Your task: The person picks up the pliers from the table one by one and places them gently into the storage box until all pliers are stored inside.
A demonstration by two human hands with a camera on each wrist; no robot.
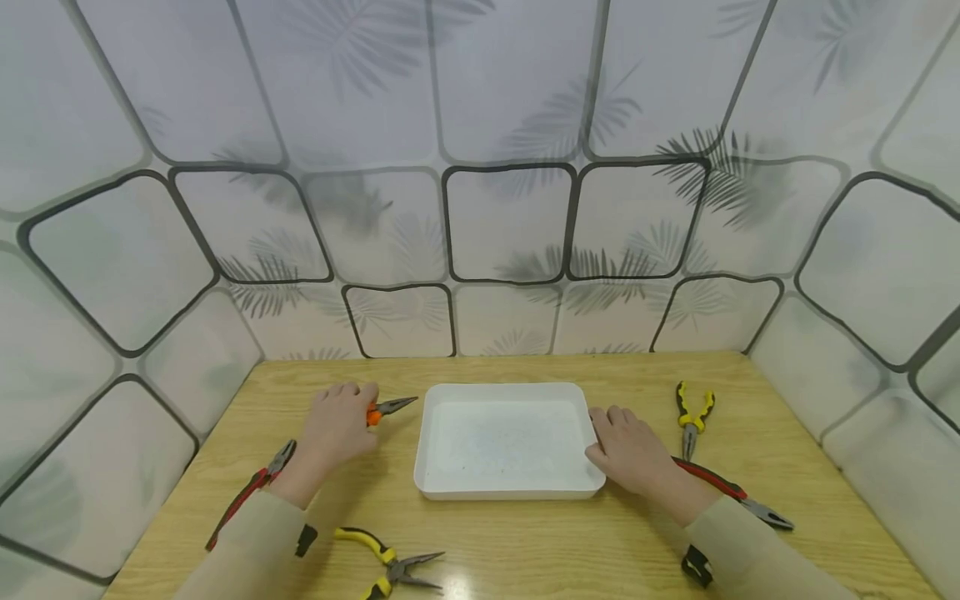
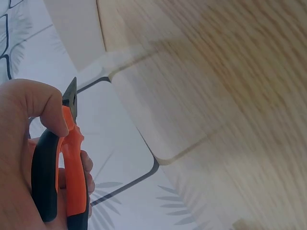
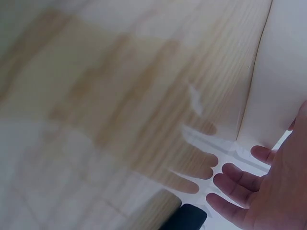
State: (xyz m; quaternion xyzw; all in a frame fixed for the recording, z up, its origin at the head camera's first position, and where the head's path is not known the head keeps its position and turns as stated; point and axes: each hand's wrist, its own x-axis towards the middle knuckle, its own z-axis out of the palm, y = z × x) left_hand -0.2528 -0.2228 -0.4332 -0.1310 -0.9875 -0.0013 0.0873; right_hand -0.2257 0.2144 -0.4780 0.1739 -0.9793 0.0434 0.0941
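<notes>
My left hand (image 1: 341, 421) grips a pair of orange-and-black long-nose pliers (image 2: 74, 158), left of the white tray (image 1: 431, 483). In the left wrist view, their handles lie against the palm, with fingers behind them and the jaws upward. My right hand (image 1: 633, 450) is at the tray's right side, its thumb over the rim. The right wrist view shows its fingers (image 3: 235, 184) loosely bent, holding nothing between them, beside the tray wall; the thumb's contact is mostly hidden.
Red-and-black pliers (image 1: 243, 500) lie beside the left forearm, and another red-and-black pair (image 1: 761, 510) by the right forearm. Yellow-and-black pliers (image 1: 393, 567) lie at the front; another yellow-and-black pair (image 1: 690, 425) is right of the tray. Patterned walls (image 1: 510, 225) enclose the wooden table (image 1: 517, 542).
</notes>
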